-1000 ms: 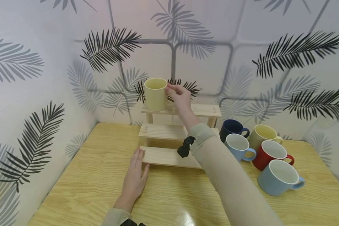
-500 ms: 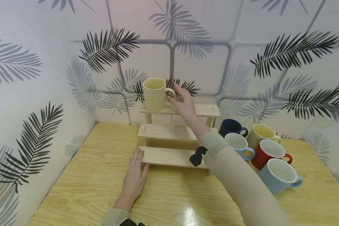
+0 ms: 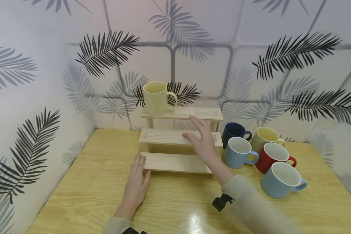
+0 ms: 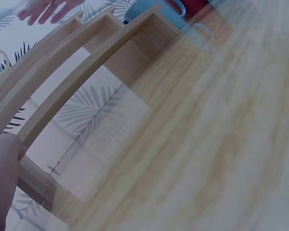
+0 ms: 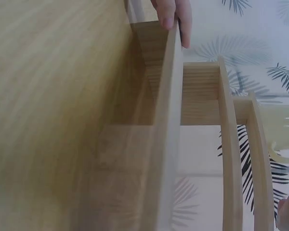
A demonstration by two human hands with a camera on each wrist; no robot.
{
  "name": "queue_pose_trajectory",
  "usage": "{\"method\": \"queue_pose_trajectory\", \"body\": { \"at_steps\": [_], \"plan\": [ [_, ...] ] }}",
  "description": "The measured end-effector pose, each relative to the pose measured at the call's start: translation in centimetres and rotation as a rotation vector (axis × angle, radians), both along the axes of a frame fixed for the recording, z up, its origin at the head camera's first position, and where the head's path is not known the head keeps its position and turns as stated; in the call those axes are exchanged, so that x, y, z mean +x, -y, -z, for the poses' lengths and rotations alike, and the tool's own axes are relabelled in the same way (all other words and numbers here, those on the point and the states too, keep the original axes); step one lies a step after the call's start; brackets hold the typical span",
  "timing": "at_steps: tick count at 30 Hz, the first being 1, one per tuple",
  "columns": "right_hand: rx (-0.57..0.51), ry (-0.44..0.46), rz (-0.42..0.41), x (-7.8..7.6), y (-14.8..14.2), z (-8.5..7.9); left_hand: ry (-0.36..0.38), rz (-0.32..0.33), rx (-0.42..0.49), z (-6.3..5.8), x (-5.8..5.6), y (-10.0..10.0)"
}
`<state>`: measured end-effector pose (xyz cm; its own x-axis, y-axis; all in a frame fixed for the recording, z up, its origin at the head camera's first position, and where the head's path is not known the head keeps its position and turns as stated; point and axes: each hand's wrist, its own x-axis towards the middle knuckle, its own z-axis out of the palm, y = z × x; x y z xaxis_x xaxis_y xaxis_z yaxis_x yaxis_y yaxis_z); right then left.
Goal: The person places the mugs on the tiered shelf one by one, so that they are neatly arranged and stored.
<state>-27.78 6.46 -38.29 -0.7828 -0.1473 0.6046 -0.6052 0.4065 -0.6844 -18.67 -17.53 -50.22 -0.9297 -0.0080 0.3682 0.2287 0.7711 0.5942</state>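
Observation:
A pale yellow mug (image 3: pixel 155 99) stands upright at the left end of the top step of a three-step wooden display rack (image 3: pixel 178 162), handle to the right. My right hand (image 3: pixel 204 143) is apart from the mug, in front of the middle step's right part, fingers spread and holding nothing. My left hand (image 3: pixel 136 183) grips the left end of the bottom step. In the right wrist view its thumb (image 5: pixel 167 14) lies on one side of the board's edge, with a finger on the other side.
Several mugs stand right of the rack: dark blue (image 3: pixel 232 135), light blue (image 3: pixel 237 156), yellow (image 3: pixel 264 139), red (image 3: pixel 270 159) and a nearer light blue one (image 3: pixel 278 185). A leaf-patterned wall (image 3: pixel 204 74) rises behind the wooden table (image 3: pixel 175 204).
My right hand has let go of the yellow mug's handle and drawn back down and right. The mug stays on the top step. My left hand keeps its place.

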Motion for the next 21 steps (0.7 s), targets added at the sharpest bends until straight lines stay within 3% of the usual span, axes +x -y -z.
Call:
{"method": "queue_pose_trajectory", "body": {
  "at_steps": [15, 21],
  "plan": [
    [-0.002, -0.037, 0.111, 4.8, -5.8, 3.4, 0.01, -0.002, 0.003, 0.1, 0.1, 0.2],
    [0.031, -0.045, 0.21, 6.6, -8.6, 4.1, -0.016, 0.003, 0.001, 0.0, 0.0, 0.1]
  ]
}}
